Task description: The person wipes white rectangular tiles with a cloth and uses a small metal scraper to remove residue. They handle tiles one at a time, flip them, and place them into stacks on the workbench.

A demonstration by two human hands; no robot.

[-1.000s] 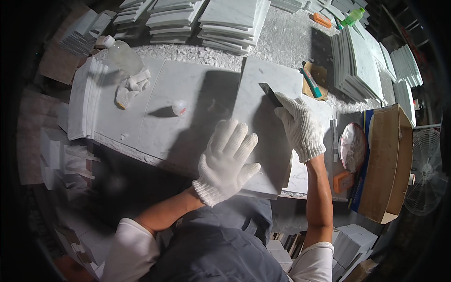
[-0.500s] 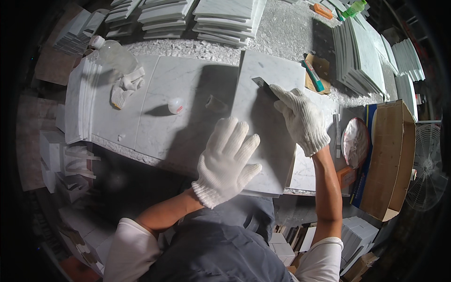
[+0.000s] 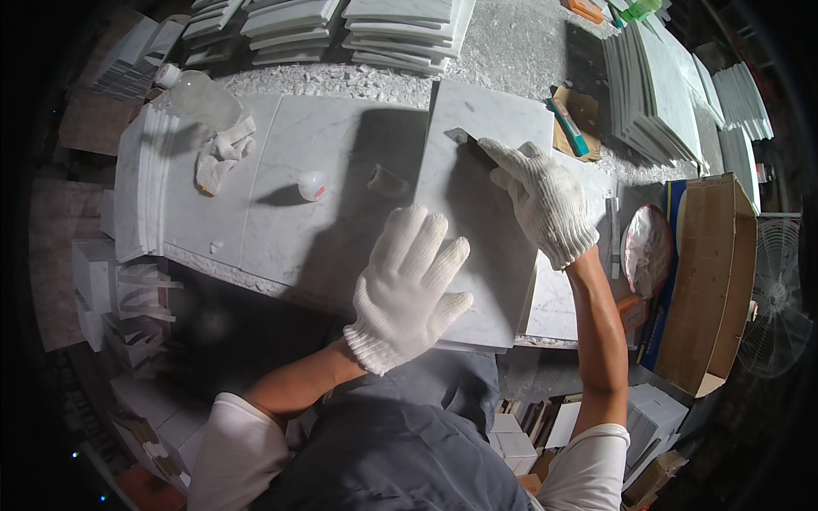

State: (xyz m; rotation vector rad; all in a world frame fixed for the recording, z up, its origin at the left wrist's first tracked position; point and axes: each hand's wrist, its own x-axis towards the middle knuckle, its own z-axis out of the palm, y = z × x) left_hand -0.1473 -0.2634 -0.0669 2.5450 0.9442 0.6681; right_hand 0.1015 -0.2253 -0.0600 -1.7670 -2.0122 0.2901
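A grey-white veined marble slab [image 3: 460, 106] lies on the bench in front of me, raised above the tiles to its left. My right hand [image 3: 550, 200], in a white knitted glove, is closed round a flat scraper [image 3: 463, 139]. The scraper's thin blade is at the upper part of the slab, and its handle is mostly hidden by the glove. My left hand [image 3: 405, 285], gloved too, rests flat with fingers spread over the slab's near left edge. To the left are a small white round bottle [image 3: 312, 185] and a short translucent cylinder [image 3: 388, 180].
A clear jug [image 3: 204, 100] and crumpled glove [image 3: 226, 153] lie at left. A teal-handled cutter [image 3: 568, 128] lies on cardboard beyond the slab. Marble stacks [image 3: 400, 38] line the far side. An open cardboard box [image 3: 703, 272] and a fan [image 3: 775, 294] stand at right.
My right hand and the scraper have shifted slightly up and left over the slab. My left hand has moved a little, its fingers still spread.
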